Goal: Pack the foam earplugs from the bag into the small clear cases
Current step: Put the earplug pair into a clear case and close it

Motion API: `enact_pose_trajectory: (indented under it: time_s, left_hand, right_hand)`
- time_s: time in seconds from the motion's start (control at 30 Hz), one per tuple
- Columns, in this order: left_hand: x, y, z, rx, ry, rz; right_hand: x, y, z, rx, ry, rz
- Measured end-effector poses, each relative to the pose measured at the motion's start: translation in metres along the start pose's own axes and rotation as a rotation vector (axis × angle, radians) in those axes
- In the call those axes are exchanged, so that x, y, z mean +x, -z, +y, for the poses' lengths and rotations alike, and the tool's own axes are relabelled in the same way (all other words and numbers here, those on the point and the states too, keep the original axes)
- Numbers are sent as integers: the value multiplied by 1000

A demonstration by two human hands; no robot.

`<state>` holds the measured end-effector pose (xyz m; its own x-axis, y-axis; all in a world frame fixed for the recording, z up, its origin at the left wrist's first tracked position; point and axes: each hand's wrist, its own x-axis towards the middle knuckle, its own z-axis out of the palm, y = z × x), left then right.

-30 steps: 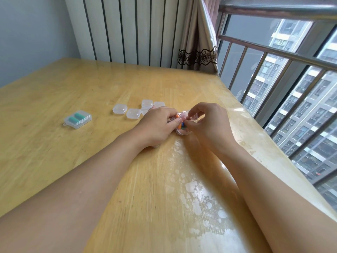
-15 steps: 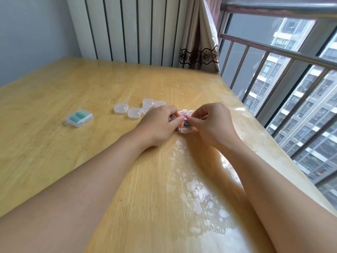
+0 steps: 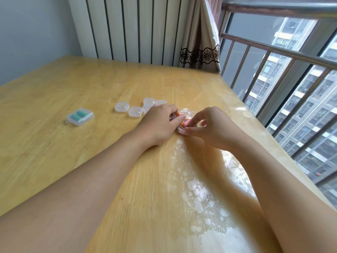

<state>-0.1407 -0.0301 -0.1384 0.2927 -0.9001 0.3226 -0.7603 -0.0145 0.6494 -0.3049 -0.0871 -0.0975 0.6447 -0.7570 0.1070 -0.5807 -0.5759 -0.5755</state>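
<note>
Pinching clear bag (image 3: pixel 185 123) from both sides: left hand (image 3: pixel 158 123) and right hand (image 3: pixel 211 126), fingertips curled onto plastic. Bag lies on table (image 3: pixel 73 84) between hands, toward window-side edge. Coloured earplugs (image 3: pixel 183 122) show at gap. Empty cases (image 3: pixel 135 111) just beyond left hand, nearer it. Filled case (image 3: pixel 80 116) well apart, toward left edge.
</note>
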Motion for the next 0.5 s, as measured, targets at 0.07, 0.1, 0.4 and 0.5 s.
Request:
enact_pose_trajectory:
  time_s: [0.07,0.1,0.4,0.5]
  left_hand:
    - [0,0,1,-1,0,-3]
    - [-1,0,1,-2,-3,-8]
    - [0,3,-1,39,-15,-25]
    - [-1,1,1,53,-40,1]
  right_hand:
    - [0,-2,-1,-10,-13,4]
    - [-1,-4,-1,-26,-14,8]
    - [0,-9,-3,-64,9,37]
    - [0,-10,-2,-56,5,9]
